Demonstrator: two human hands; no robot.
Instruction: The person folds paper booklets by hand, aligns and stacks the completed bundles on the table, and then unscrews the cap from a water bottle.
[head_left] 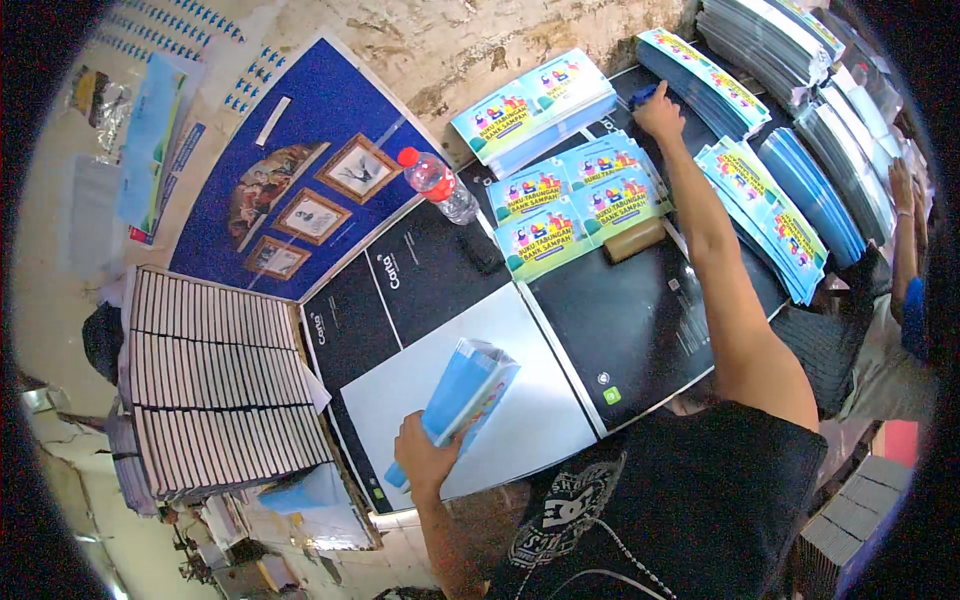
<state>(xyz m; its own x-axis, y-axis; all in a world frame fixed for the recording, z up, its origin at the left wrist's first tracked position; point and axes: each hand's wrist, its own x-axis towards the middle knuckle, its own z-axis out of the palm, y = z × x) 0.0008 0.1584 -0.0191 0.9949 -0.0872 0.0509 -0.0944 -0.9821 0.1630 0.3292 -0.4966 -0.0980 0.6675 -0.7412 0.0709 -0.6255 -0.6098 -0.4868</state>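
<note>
My left hand (pixel 428 455) is closed around a small bundle of light blue printed booklets (pixel 465 385), tilted above a white sheet (pixel 545 400) on the table. Reaching to the back of the table, my right hand (pixel 660 115) is closed at a small dark blue object (pixel 642 96), whose kind I cannot make out. It lies between a tall stack of printed covers (pixel 545 110) and a curved stack of booklets (pixel 700 80). Flat piles of the same bright covers (pixel 545 235) lie nearer, beside a brown block-like piece (pixel 635 243).
A bottle with a red cap (pixel 430 180) stands beside a blue board with framed pictures (pixel 290 170). Thick stacks of bound books (pixel 225 390) rise at the left. More fanned booklets (pixel 770 215) line the right, where another person's hand (pixel 905 188) touches a pile.
</note>
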